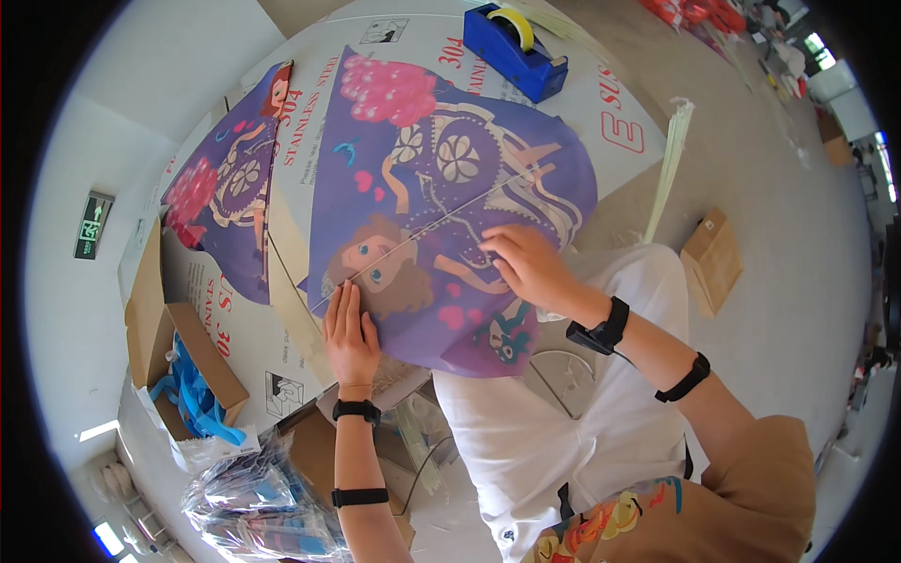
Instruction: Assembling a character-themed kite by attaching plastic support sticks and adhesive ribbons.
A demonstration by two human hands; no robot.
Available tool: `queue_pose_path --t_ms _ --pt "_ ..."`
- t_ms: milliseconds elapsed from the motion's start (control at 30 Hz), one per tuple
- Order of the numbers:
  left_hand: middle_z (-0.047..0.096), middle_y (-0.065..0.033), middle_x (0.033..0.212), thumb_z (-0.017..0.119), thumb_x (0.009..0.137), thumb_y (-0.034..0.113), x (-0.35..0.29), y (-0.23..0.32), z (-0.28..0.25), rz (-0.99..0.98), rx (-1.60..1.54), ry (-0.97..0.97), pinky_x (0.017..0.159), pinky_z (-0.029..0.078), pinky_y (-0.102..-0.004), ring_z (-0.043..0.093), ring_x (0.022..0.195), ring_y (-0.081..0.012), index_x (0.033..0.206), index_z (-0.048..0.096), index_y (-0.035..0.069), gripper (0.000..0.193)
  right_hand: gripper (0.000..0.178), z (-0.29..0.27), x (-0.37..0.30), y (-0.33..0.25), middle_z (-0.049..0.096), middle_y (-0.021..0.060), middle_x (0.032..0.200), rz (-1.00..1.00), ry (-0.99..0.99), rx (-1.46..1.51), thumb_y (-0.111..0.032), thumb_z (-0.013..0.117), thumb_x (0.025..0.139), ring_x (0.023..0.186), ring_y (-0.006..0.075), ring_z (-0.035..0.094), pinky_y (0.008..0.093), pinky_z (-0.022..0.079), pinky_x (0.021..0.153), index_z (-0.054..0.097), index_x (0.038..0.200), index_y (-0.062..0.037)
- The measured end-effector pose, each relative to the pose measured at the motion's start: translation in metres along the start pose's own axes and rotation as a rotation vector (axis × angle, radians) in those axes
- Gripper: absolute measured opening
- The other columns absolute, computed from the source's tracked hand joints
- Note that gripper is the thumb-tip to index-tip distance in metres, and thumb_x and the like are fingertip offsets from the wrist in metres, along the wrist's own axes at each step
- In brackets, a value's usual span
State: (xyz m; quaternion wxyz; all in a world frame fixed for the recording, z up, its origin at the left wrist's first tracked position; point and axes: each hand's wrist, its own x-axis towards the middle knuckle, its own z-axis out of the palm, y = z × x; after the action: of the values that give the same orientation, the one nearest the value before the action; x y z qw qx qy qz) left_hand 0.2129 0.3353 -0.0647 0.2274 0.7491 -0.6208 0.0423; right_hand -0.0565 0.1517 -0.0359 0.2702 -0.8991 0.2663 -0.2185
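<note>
A purple kite (526, 188) printed with a cartoon figure, pink bubbles and hearts lies across the work surface, its lower edge over my lap. A thin rod (441, 220) crosses it diagonally. My left hand (352, 342) rests flat on the kite's lower left edge, fingers stretched, by the rod's lower end. Over the kite's middle right, my right hand (535, 267) has its fingers bent and apart, the tips touching the sheet just below the rod. No object shows in either hand. A second, similar kite (235, 188) lies to the left.
Printed cardboard (300, 141) covers the work surface. At the far edge stands a blue tape dispenser (516, 52) with yellow tape. Pale thin sticks (671, 159) project at right, near a small brown box (713, 258). Lower left are a carton (211, 361) holding blue pieces and clear plastic packs (258, 507).
</note>
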Motion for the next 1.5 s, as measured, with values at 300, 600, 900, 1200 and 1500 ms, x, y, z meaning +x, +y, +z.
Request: queue_pose_path --t_ms 300,600,900,1200,1500 --pt "0.057 -0.0121 0.136 0.055 0.091 0.005 0.001 0.000 0.001 0.004 -0.004 0.009 0.105 0.042 -0.0434 0.051 0.128 -0.0319 0.131 0.056 0.001 0.040 0.036 0.003 0.022 0.031 0.050 0.0155 0.137 0.000 0.057 -0.175 -0.011 0.060 0.091 0.126 0.0322 0.048 0.0407 0.042 0.104 0.053 0.124 0.0027" --pt "0.056 -0.0130 0.137 0.054 0.090 0.002 0.000 0.000 0.002 -0.004 -0.021 -0.004 0.106 0.041 -0.0430 0.050 0.129 -0.0328 0.133 0.055 0.001 0.043 0.042 0.006 0.025 0.036 0.050 0.0161 0.137 -0.006 0.042 -0.299 -0.018 0.062 0.092 0.129 0.0292 0.046 0.0402 0.039 0.105 0.053 0.126 0.0039" --pt "0.056 -0.0115 0.137 0.056 0.089 0.003 0.001 0.001 -0.001 -0.026 -0.010 -0.018 0.106 0.041 -0.0431 0.050 0.128 -0.0316 0.133 0.056 0.002 0.044 0.045 0.009 0.023 0.040 0.048 0.0142 0.141 -0.025 0.031 -0.324 -0.020 0.063 0.091 0.131 0.0275 0.044 0.0393 0.037 0.105 0.052 0.128 0.0028" --pt "0.057 -0.0110 0.136 0.058 0.088 0.006 0.002 -0.001 0.001 0.005 0.016 0.001 0.104 0.042 -0.0425 0.051 0.128 -0.0300 0.131 0.057 0.002 0.043 0.045 0.006 0.024 0.039 0.047 0.0131 0.142 -0.018 0.019 -0.307 -0.018 0.065 0.089 0.132 0.0278 0.044 0.0399 0.037 0.105 0.052 0.128 0.0011" --pt "0.056 -0.0121 0.137 0.056 0.089 0.004 0.002 0.000 0.001 0.014 0.011 -0.019 0.107 0.038 -0.0444 0.049 0.129 -0.0316 0.130 0.057 0.001 0.041 0.044 0.015 0.047 0.023 0.052 0.0105 0.138 -0.260 -0.064 -0.321 -0.015 0.066 0.086 0.131 0.0261 0.046 0.0386 0.037 0.108 0.058 0.127 -0.0015"
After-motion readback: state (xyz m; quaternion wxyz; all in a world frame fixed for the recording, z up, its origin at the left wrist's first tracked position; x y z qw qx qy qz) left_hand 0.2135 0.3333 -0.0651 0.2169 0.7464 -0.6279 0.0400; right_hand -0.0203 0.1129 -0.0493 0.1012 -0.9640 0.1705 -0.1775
